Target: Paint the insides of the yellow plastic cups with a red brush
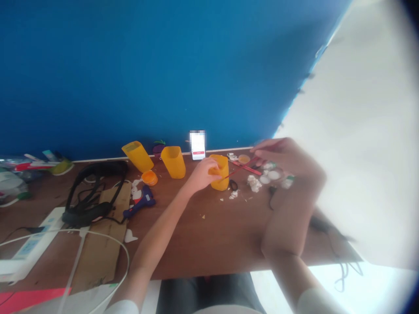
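My left hand [203, 175] is closed on the rim and side of a yellow cup [221, 182], which stands upright on the brown table. Pinched in my right hand [278, 152] is a thin red brush-like stick [237, 172], slanting down to the cup's right side; its tip is too blurred to make out. Two more yellow pieces stand to the left: an open cup [174, 163] and a tilted one [139, 157] by the wall. Below the tilted one is a small orange pot [149, 178].
A lit phone [197, 146] leans on the blue wall. Right of the cup lie red sticks [253, 170], crumpled white scraps [254, 183] and small round pots [274, 175]. A blue glue gun [140, 203], cardboard [101, 250], black headset [93, 213] and white power strip [36, 246] lie left.
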A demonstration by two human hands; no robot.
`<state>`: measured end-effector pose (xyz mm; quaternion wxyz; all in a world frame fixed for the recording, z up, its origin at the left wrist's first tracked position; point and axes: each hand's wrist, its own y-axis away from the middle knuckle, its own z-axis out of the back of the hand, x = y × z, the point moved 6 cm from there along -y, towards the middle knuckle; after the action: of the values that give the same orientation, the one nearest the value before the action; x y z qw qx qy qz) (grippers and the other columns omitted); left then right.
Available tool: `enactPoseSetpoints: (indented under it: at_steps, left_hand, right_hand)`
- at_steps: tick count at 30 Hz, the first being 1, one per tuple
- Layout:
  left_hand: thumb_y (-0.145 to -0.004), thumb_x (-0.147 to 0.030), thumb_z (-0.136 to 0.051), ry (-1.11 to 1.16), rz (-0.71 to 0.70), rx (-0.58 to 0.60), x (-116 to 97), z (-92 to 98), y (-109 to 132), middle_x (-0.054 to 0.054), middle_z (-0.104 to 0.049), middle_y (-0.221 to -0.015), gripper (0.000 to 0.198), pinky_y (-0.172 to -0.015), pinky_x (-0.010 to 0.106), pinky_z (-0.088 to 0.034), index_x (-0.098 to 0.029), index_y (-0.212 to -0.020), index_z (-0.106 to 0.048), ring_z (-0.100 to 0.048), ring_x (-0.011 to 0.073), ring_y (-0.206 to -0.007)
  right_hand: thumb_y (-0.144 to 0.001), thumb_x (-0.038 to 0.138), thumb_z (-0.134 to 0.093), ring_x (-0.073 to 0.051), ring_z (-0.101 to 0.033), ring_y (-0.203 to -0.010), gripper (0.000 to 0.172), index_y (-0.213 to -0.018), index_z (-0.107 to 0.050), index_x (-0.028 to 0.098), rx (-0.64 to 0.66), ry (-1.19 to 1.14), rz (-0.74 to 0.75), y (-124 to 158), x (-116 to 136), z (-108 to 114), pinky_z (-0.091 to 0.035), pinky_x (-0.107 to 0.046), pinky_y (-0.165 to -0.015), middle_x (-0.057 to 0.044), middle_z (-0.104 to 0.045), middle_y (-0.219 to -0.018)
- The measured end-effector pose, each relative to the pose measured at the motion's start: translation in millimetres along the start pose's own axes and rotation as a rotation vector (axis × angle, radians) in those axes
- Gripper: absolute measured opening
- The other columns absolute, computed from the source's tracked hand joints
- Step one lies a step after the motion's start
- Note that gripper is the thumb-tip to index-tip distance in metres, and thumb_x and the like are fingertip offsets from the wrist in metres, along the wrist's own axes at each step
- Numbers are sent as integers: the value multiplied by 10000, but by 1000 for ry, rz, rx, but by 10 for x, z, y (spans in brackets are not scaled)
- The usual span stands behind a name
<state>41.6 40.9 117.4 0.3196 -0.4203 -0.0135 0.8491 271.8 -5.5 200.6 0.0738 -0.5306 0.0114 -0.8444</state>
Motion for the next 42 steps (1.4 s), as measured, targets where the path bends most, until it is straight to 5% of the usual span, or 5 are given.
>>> enactPoseSetpoints:
  at_steps: [13, 42]
  left_hand:
    - [-741, -184, -721, -154, 114, 18, -211, -9, 132, 46, -719, -960, 105, -950, 411, -470, -184, -686, -632, -588, 253, -1065]
    - [-768, -157, -639, -250, 148, 72, -256, -83, 199, 58, -693, -983, 51, -798, 351, -495, -205, -769, -658, -599, 255, -1040]
  right_hand:
    - [-799, 515, -726, -152, -686, -689, 308, -965, -762, 259, 43, 76, -22, 19, 44, -49, -546, -237, -559, -25, -730, -751]
    - [-772, 504, -751, -153, -671, -654, 277, -898, -778, 259, 20, 55, -21, 35, 80, -76, -536, -241, -538, -20, -724, -731]
